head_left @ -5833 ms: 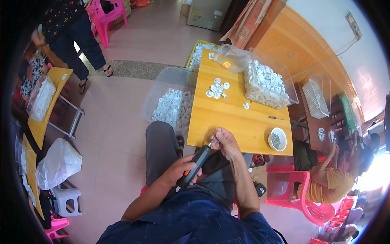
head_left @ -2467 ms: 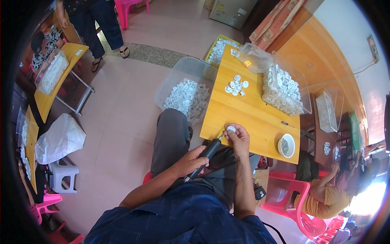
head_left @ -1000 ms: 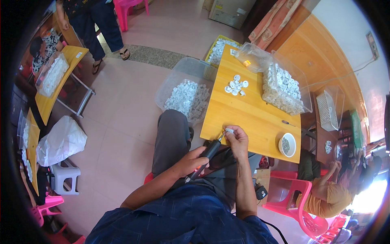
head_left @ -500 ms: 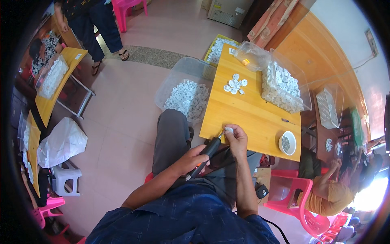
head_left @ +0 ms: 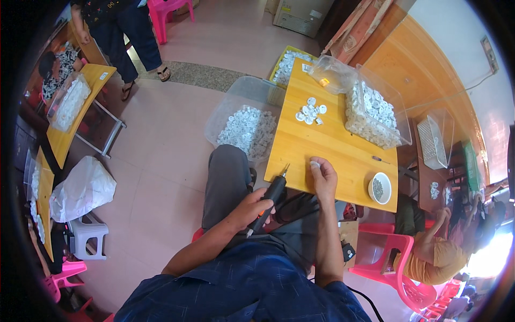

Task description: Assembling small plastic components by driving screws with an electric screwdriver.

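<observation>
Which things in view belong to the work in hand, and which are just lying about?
Work, likely:
black driver, in the left hand
white part, in the right hand
loose white parts
box of white parts
bowl of grey bits

Apart, it seems:
white bag
grey stool
pink chairs

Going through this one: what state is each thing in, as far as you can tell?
Left hand: closed around the black driver
Black driver: held, tip apart from the white piece
Right hand: pinching the white piece
White piece: gripped
Loose white pieces: clustered on the table
Clear box: open, well filled
Clear tub: open, partly filled
White bowl: upright, partly filled
Small screwdriver: lying down
</observation>
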Demonstrator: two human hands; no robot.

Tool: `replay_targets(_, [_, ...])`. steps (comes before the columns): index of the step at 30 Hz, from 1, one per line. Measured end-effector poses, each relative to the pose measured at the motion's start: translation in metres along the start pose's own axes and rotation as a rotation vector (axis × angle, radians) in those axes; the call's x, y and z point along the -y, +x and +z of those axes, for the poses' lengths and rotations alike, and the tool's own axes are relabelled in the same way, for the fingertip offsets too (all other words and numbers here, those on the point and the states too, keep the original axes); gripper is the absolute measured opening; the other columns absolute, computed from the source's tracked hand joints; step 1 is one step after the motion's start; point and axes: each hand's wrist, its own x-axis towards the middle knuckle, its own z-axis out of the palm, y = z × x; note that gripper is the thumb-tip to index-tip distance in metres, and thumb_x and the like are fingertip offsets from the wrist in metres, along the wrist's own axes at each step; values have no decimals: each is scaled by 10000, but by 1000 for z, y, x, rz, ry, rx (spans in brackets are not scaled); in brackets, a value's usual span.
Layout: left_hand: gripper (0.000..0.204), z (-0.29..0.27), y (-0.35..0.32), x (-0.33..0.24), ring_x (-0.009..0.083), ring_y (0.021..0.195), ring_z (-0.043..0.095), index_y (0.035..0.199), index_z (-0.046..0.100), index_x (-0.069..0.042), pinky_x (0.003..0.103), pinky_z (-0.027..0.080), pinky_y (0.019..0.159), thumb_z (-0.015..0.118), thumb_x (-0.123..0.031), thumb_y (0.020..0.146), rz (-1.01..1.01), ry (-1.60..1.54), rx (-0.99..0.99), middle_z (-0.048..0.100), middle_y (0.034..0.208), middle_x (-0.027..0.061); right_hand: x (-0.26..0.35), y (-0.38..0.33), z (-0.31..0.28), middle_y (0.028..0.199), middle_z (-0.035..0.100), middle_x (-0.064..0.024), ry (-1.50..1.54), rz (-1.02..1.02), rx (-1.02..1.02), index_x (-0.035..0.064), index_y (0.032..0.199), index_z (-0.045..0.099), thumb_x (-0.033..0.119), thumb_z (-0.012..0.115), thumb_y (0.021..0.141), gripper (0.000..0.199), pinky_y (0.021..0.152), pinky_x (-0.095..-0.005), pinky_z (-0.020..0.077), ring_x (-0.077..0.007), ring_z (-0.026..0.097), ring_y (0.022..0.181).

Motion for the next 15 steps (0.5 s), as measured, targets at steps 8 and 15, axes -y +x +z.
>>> replay_targets(8, [306, -5, -3, 0, 186, 645, 648, 1232, 498, -37, 313, 563, 555, 521, -216, 986, -18, -288, -69, 650, 916, 112, 2, 5, 1, 905, 669, -17, 16, 63, -75, 19, 1086, 656, 73, 607, 987, 124, 714, -209, 457, -81, 591, 813])
replay_targets(15, [311, -4, -3, -2, 191, 677, 650, 1229, 488, -46, 330, 562, 567, 524, -243, 991, -6, -393, -45, 649, 931, 111, -6, 8, -3, 885, 666, -45, 144, 18, -47, 11, 1064, 652, 38, 591, 982, 105, 678, -209, 439, -88, 561, 748])
